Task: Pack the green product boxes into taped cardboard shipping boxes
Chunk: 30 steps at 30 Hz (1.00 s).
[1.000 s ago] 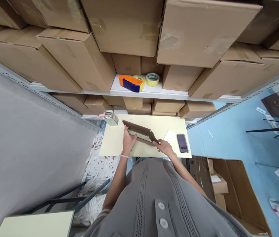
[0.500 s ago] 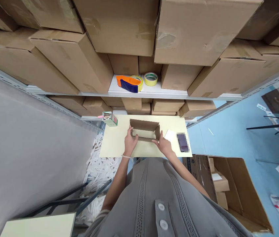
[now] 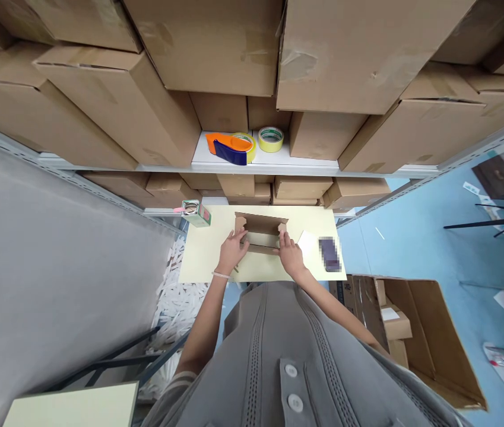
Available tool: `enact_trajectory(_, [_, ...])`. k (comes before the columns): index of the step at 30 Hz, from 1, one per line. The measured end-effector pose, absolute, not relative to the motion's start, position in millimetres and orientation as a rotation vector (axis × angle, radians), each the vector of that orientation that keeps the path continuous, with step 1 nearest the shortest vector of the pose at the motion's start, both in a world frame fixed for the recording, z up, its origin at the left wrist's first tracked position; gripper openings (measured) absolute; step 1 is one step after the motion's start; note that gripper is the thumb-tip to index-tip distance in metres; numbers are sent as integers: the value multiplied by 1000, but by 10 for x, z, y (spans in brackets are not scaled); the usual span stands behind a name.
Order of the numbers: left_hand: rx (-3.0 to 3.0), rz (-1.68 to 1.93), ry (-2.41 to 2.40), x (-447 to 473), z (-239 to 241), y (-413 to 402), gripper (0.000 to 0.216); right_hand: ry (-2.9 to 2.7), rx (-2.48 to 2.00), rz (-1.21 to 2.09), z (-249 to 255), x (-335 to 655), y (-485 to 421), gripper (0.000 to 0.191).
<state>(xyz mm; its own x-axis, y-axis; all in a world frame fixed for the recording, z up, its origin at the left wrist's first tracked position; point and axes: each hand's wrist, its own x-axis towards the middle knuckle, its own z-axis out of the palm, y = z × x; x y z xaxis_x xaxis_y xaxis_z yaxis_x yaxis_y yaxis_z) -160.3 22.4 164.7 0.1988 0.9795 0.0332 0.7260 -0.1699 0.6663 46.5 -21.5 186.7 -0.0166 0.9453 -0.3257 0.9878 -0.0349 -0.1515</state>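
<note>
A small open cardboard box [image 3: 260,249] lies on the pale tabletop in front of me, its back panel raised. My left hand [image 3: 233,249] is at the box's left end, fingers against the folded left flap and thumb near the front edge. At the opposite end, my right hand [image 3: 290,254] has its fingers on the right flap, which is bent inward. Both hands grip the box ends. The fingertips are small in view and partly hidden by the cardboard.
A tape dispenser [image 3: 230,148] and a yellow tape roll [image 3: 270,139] sit on the shelf [image 3: 296,168] among stacked cartons. On the table are a green-and-white box [image 3: 197,214], white paper [image 3: 307,243] and a blurred phone [image 3: 330,254]. A large open carton [image 3: 438,344] stands at right.
My hands have shifted up from the box's front corners onto its end flaps. Both end flaps now lean inward over the opening. The camera view has moved slightly.
</note>
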Motion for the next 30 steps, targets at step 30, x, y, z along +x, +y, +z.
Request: enact_trajectory(30, [1459, 789, 1331, -1723, 1556, 349, 32, 2167, 2580, -1511, 1472, 947, -249, 43])
